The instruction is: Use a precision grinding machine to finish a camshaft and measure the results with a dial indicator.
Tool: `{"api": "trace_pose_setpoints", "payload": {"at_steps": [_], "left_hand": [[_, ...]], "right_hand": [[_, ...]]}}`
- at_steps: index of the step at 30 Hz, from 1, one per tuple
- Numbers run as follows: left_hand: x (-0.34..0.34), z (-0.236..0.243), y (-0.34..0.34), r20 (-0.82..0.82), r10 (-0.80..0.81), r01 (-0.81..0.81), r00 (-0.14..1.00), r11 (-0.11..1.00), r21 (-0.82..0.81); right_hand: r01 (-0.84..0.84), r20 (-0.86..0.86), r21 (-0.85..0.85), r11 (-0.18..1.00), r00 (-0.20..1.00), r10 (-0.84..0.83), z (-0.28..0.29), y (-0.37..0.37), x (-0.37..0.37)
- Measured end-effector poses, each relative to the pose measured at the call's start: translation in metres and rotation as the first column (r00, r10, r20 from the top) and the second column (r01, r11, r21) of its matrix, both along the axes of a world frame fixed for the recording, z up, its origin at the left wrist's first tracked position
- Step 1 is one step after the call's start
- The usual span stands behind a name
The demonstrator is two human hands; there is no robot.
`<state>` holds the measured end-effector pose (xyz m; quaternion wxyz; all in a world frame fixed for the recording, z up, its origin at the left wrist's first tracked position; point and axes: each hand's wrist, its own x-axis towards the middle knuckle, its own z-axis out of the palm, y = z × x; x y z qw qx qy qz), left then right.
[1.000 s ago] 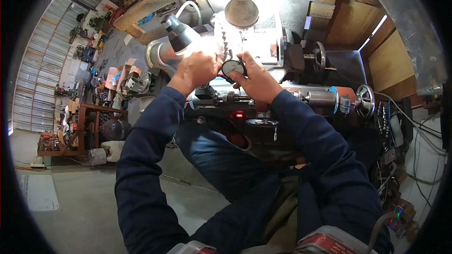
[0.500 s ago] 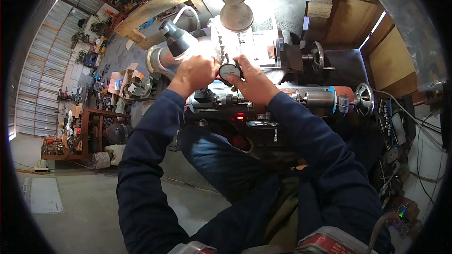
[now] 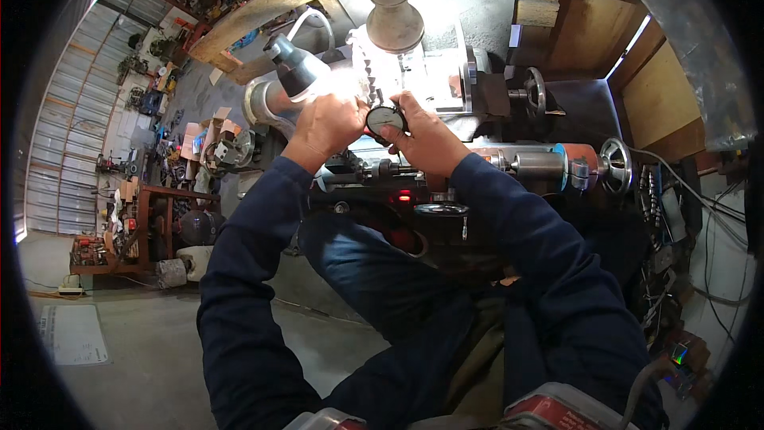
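Note:
My right hand [image 3: 426, 139] grips a round dial indicator [image 3: 383, 121] with a white face, thumb at its lower edge and fingers on its right side. Just left of the gauge, my left hand [image 3: 326, 127] is closed, fingers curled at the glare-lit metal; what they hold is hidden. Above my hands, a black lamp [image 3: 293, 72] shines on the lathe [image 3: 533, 163], whose upper parts are washed out by the light. A dull metal bell-shaped housing [image 3: 395, 28] hangs over the work. A steel handwheel [image 3: 446, 209] is below my right hand.
Another handwheel [image 3: 617, 166] is at the machine's right end, beside wooden panels [image 3: 660, 103] and hanging cables [image 3: 716, 211]. A cluttered rusty cart [image 3: 143, 239], cardboard boxes [image 3: 203, 135] and tools stand on the left. My bent legs [image 3: 366, 287] are under the machine's front.
The view has shifted slightly, so the overhead housing appears further left. Both hands remain at the dial indicator in nearly the same grip, with little visible movement.

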<state>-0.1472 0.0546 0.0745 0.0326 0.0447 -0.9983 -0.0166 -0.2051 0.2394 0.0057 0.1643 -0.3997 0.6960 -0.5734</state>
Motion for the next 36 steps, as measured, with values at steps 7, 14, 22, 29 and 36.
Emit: {"api": "trace_pose_setpoints", "payload": {"at_steps": [7,14,22,29,36], "left_hand": [[-0.003,0.002,-0.02,0.0,-0.42,0.411,0.908,0.889,-0.204],[-0.005,0.006,-0.016,0.125,-0.385,0.399,0.915,0.908,-0.127],[-0.001,-0.013,-0.01,-0.093,-0.037,0.04,0.995,0.999,0.032],[-0.006,-0.014,-0.029,-0.073,-0.364,0.357,0.928,0.929,-0.094],[-0.011,-0.014,-0.036,-0.104,-0.581,0.568,0.808,0.813,-0.131]], "right_hand": [[0.003,0.025,0.022,1.0,1.0,-0.004,0.003,0.0,0.0],[0.044,-0.083,0.018,0.999,0.996,-0.043,0.008,0.003,0.002],[0.013,0.06,0.05,0.999,0.998,-0.016,0.009,0.002,0.002],[-0.02,0.084,0.041,0.999,0.996,0.016,0.006,0.001,0.001],[0.017,0.003,0.003,1.0,1.0,-0.017,-0.002,-0.002,0.002]]}}
